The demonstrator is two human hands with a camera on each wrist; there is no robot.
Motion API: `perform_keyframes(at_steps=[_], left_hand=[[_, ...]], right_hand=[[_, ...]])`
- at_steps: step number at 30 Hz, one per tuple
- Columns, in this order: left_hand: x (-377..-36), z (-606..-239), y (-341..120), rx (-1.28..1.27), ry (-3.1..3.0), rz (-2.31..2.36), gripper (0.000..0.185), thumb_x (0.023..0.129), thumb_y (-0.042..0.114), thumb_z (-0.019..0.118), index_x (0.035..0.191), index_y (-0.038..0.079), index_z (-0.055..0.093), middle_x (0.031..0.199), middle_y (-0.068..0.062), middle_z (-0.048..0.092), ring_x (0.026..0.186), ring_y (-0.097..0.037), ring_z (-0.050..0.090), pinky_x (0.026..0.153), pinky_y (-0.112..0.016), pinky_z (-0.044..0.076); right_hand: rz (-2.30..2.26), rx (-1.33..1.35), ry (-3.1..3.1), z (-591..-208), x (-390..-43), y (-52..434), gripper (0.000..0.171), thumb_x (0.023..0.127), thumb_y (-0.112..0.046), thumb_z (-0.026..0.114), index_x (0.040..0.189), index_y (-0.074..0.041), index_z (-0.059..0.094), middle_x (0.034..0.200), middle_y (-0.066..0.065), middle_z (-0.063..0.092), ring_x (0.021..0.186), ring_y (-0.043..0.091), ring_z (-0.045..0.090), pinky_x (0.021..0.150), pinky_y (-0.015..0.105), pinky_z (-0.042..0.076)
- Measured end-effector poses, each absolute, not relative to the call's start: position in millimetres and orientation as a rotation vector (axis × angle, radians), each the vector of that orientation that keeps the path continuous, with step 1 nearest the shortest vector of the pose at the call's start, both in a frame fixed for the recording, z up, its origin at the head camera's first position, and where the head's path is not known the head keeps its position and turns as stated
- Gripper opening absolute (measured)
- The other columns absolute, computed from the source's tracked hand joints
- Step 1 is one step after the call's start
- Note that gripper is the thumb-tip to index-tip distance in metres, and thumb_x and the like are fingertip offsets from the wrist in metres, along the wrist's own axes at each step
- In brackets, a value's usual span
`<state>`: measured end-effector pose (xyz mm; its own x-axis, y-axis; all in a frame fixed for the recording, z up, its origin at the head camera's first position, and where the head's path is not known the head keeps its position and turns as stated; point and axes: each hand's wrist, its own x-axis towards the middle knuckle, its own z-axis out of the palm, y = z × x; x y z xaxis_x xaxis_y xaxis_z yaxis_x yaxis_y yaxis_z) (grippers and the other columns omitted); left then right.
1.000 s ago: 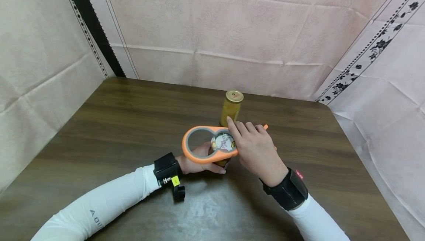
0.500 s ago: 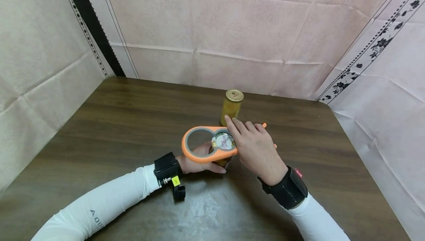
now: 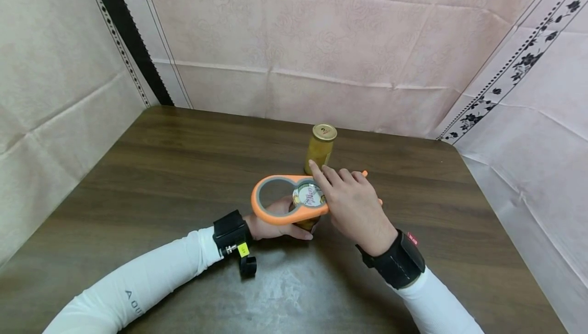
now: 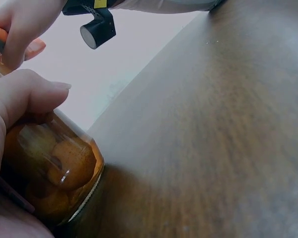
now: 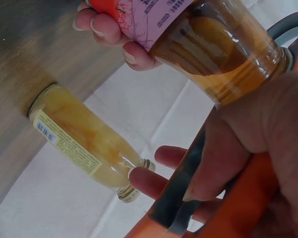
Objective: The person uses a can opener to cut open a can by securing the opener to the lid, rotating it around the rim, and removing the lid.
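My left hand (image 3: pixel 271 228) holds a glass jar (image 4: pixel 49 173) of round fruit in brown syrup, its fingers wrapped around the side. A pink and red label (image 5: pixel 161 17) covers part of that jar in the right wrist view. Over the printed lid (image 3: pixel 308 195) lies an orange jar opener (image 3: pixel 255 198) with a grey inner lining; the lid sits in its right-hand loop. My right hand (image 3: pixel 352 209) grips the opener's handles, thumb on the near side in the right wrist view. Its palm hides most of the handles from the head view.
A second jar (image 3: pixel 319 151), yellow with a gold lid, stands upright just behind the opener, close to the right fingertips. Both jars are on a brown wooden table (image 3: pixel 193 170). Pale cloth (image 3: pixel 331 38) hangs behind the table and along its sides.
My right hand and the jar opener have shifted very slightly, with the index fingertip a little further left. My left hand and both jars stay in place.
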<state>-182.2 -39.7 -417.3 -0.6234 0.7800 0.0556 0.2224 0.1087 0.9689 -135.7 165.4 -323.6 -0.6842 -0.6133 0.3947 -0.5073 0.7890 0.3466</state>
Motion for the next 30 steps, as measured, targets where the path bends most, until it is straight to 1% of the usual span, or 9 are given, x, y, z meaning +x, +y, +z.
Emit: perform_keyframes(at_steps=[7, 11, 15, 22, 30], left_hand=[[-182.7, -419.4, -40.4, 0.992, 1.938, 1.544, 0.089, 0.088, 0.023, 0.08, 0.16, 0.025, 0.028, 0.164, 0.007, 0.033, 0.149, -0.016, 0.031, 0.122, -0.044, 0.028], [-183.0, -419.1, -40.4, 0.995, 1.951, 1.526, 0.09, 0.087, 0.026, 0.081, 0.16, 0.026, 0.028, 0.164, 0.008, 0.033, 0.149, -0.015, 0.03, 0.122, -0.042, 0.028], [-183.6, -417.7, -40.3, 1.002, 1.983, 1.503, 0.09, 0.086, 0.025, 0.082, 0.16, 0.027, 0.029, 0.164, 0.009, 0.034, 0.149, -0.014, 0.031, 0.122, -0.041, 0.029], [-182.7, -416.0, -40.0, 1.0, 1.967, 1.496, 0.09, 0.087, 0.02, 0.081, 0.159, 0.03, 0.029, 0.163, 0.013, 0.034, 0.149, -0.01, 0.031, 0.123, -0.04, 0.029], [-183.7, -417.9, -39.7, 1.006, 1.97, 1.506, 0.09, 0.086, 0.018, 0.082, 0.159, 0.029, 0.03, 0.163, 0.012, 0.035, 0.149, -0.011, 0.031, 0.123, -0.04, 0.028]], right_hand=[[-0.274, 0.847, -2.442, -325.1, -135.4, 164.6, 0.079, 0.081, -0.006, 0.073, 0.153, -0.015, 0.044, 0.124, 0.011, 0.069, 0.095, 0.028, 0.067, 0.09, 0.04, 0.056], [-0.282, 0.844, -2.438, -325.3, -134.6, 164.6, 0.08, 0.081, -0.008, 0.075, 0.154, -0.016, 0.044, 0.124, 0.011, 0.07, 0.096, 0.028, 0.067, 0.089, 0.04, 0.056], [-0.299, 0.839, -2.435, -325.4, -133.9, 164.8, 0.08, 0.081, -0.009, 0.076, 0.154, -0.016, 0.043, 0.124, 0.011, 0.07, 0.098, 0.028, 0.067, 0.09, 0.04, 0.056], [-0.29, 0.826, -2.407, -326.5, -133.9, 165.0, 0.078, 0.08, -0.005, 0.073, 0.152, -0.016, 0.047, 0.12, 0.01, 0.071, 0.095, 0.027, 0.067, 0.089, 0.039, 0.056], [-0.273, 0.818, -2.415, -327.3, -133.4, 164.2, 0.075, 0.08, -0.004, 0.071, 0.151, -0.016, 0.048, 0.118, 0.01, 0.07, 0.094, 0.028, 0.066, 0.089, 0.039, 0.055]])
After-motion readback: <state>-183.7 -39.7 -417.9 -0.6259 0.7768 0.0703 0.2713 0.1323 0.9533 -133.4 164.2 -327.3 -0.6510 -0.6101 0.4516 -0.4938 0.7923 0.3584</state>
